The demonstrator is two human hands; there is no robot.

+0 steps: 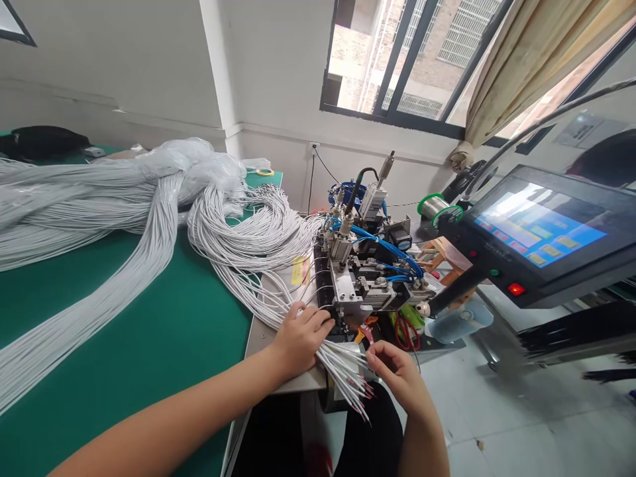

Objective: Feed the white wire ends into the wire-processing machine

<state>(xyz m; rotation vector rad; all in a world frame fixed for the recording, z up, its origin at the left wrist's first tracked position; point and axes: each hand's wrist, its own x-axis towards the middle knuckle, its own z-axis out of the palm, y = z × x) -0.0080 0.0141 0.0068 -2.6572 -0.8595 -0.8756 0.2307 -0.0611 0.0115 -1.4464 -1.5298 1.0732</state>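
Note:
My left hand [302,336] lies over a bundle of white cables [342,371] at the machine's front edge, its fingers curled down on them. The fingertips are close to the black edge of the machine. From under that hand the cable ends fan out toward my lap, some with red and bare-looking tips. At the right of the fan, my right hand [400,377] is closed in a pinch at the tip of one white cable. The wire machine [348,265], with metal cylinders and blue air hoses, stands just beyond both hands. Single cables run into its side.
Large coils of white cable [248,232] and plastic-wrapped bundles [159,165] cover the green table [213,331]. A touchscreen panel [541,232] juts in at right, beside a solder wire spool [440,211]. Red-handled scissors [410,334] lie below the machine.

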